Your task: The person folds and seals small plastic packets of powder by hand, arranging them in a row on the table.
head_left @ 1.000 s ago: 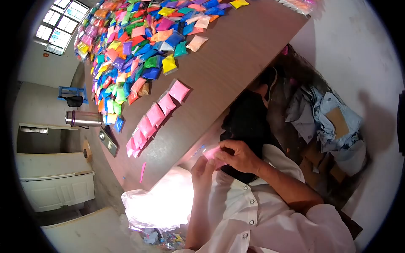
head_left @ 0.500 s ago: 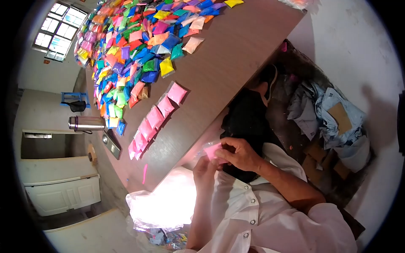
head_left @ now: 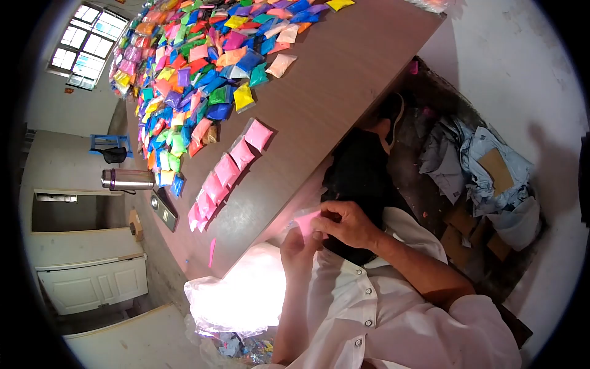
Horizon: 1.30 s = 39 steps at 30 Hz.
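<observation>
Both hands hold one small pink packet (head_left: 305, 222) over the lap, just off the table's near edge. My left hand (head_left: 298, 247) grips its lower side, and my right hand (head_left: 345, 224) pinches its right side with thumb and fingers. Clear film shows at the packet's upper left. On the brown table (head_left: 319, 104), a slanting row of several pink packets (head_left: 226, 170) lies overlapping. Below that row is a thin pink strip (head_left: 212, 252).
A large heap of coloured packets (head_left: 196, 67) covers the table's far side. A steel flask (head_left: 128, 179) and a dark device (head_left: 163, 210) stand at the left. Bright plastic bag (head_left: 236, 295) hangs by the near corner. Crumpled wrappers (head_left: 491, 166) and cardboard lie at right.
The camera view has shifted slightly since the first frame. My fingers have moved a little on the pink packet, which stays between both hands.
</observation>
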Each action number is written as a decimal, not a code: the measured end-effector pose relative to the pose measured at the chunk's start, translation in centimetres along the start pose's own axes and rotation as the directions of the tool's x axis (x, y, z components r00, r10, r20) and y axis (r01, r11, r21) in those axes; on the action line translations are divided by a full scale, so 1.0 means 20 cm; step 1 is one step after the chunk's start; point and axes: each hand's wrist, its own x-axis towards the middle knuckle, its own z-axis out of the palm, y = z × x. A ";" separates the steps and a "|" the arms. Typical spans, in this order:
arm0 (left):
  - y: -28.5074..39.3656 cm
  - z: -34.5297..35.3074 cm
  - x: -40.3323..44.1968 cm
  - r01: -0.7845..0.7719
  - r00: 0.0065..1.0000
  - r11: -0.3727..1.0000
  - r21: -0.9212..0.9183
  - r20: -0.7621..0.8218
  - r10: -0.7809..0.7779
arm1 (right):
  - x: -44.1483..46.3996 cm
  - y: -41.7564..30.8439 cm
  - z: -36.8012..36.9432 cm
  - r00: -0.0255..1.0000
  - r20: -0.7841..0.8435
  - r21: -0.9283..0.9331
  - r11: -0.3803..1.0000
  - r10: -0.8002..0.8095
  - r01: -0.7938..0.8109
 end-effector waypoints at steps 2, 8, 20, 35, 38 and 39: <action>-0.01 0.03 0.00 -0.026 0.999 1.000 -0.017 -0.030 0.025 | 0.01 0.02 -0.01 1.000 -0.016 0.056 0.998 0.022 -0.021; 0.00 0.05 -0.02 -0.006 0.999 1.000 0.031 -0.034 0.007 | 0.00 0.04 0.00 0.996 -0.063 -0.105 0.993 -0.058 0.052; 0.02 0.02 -0.02 -0.057 0.998 0.998 -0.027 -0.042 0.056 | 0.00 0.05 -0.03 0.995 -0.047 -0.117 0.990 -0.085 0.079; 0.03 0.02 -0.01 -0.080 0.995 0.995 -0.054 -0.056 0.077 | -0.02 0.01 -0.03 0.999 0.025 -0.126 0.991 -0.036 0.039; -0.02 -0.05 -0.01 -0.105 0.994 0.994 0.005 -0.015 0.105 | -0.02 0.03 -0.03 0.995 0.055 -0.226 0.969 -0.088 0.098; 0.00 -0.04 -0.01 -0.105 0.994 0.994 0.005 -0.015 0.105 | -0.02 0.02 -0.02 0.994 0.047 -0.213 0.971 -0.099 0.107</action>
